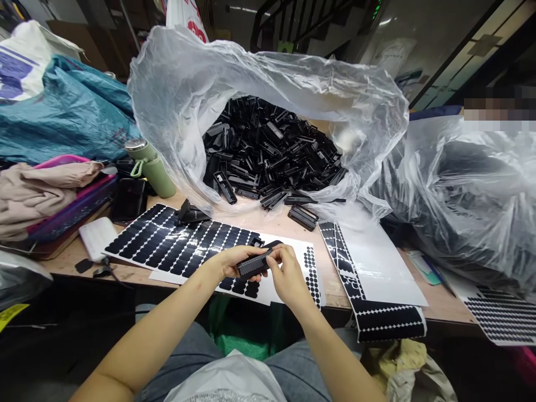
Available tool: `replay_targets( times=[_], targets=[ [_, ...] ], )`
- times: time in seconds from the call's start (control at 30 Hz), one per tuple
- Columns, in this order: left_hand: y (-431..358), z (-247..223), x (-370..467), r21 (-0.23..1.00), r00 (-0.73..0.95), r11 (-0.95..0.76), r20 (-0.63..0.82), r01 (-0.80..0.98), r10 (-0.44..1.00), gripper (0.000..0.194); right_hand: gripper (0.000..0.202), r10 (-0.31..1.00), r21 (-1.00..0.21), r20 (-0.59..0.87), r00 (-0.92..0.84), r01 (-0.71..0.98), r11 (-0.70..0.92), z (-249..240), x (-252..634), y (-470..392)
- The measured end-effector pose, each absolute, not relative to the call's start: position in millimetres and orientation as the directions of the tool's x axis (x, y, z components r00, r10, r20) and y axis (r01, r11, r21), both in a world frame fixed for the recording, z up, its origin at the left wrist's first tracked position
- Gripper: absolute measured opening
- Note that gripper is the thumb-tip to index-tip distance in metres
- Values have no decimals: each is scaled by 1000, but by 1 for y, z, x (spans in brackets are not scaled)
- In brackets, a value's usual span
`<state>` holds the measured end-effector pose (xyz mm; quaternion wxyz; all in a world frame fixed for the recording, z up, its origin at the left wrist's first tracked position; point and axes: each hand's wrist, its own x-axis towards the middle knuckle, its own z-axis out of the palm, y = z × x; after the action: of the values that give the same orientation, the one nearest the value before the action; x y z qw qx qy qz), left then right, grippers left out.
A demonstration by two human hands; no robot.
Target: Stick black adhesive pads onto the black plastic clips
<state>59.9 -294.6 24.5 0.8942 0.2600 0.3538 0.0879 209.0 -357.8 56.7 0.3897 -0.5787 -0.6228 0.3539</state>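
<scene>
Head view: oblong black plastic part (254,266), finely ribbed, held above glossy sheet of rounded black stickers (167,237). Left hand (233,260) wraps fingers round part's left portion; right hand (288,272) pinches its right end, fingers narrow. Pale wooden table (259,219) carries crinkled clear plastic bag (167,100), mouth open on heap of black plastic pieces (272,151); green flask (158,175) beside bag. Dark stair railing (256,34) behind.

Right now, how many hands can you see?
2. The left hand holds one end of the black part; the right hand touches its other end. Any others could be hidden.
</scene>
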Motion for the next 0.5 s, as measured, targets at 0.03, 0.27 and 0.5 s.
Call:
replay_targets(
  times=[0.03,0.27,0.5],
  targets=[
    [-295,24,60,525,728,850,-595,31,341,32,12,997,-892,79,-27,444,82,56,209,-358],
    [-299,21,60,549,689,834,-624,52,368,36,10,995,-882,100,-21,462,98,46,205,-360],
    [-307,16,55,914,172,386,-403,123,899,46,18,970,-844,133,203,537,4,19,213,-351]
  ],
)
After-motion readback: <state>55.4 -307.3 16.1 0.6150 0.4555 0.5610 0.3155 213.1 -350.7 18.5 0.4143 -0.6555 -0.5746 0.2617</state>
